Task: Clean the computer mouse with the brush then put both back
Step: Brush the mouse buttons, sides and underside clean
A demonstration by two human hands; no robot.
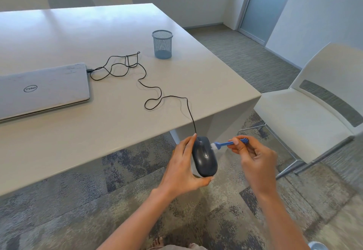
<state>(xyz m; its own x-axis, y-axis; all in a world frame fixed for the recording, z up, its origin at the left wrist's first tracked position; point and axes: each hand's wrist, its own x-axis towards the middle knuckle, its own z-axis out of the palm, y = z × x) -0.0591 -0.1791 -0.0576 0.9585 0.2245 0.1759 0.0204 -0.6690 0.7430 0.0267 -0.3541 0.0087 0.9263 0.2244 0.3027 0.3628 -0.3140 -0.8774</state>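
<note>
My left hand (181, 168) grips a dark wired computer mouse (204, 157), held in the air in front of the table's near corner, buttons facing up. Its black cable (149, 87) runs up over the table edge and loops across the top to a closed grey laptop (42, 89). My right hand (255, 157) pinches a small blue brush (225, 143) by its handle. The brush's white bristles touch the right front side of the mouse.
A blue mesh pen cup (162, 44) stands on the white table (98, 33) toward its right edge. A white chair (314, 108) sits to the right of the table corner. Two more chair backs stand behind the table. Patterned carpet lies below.
</note>
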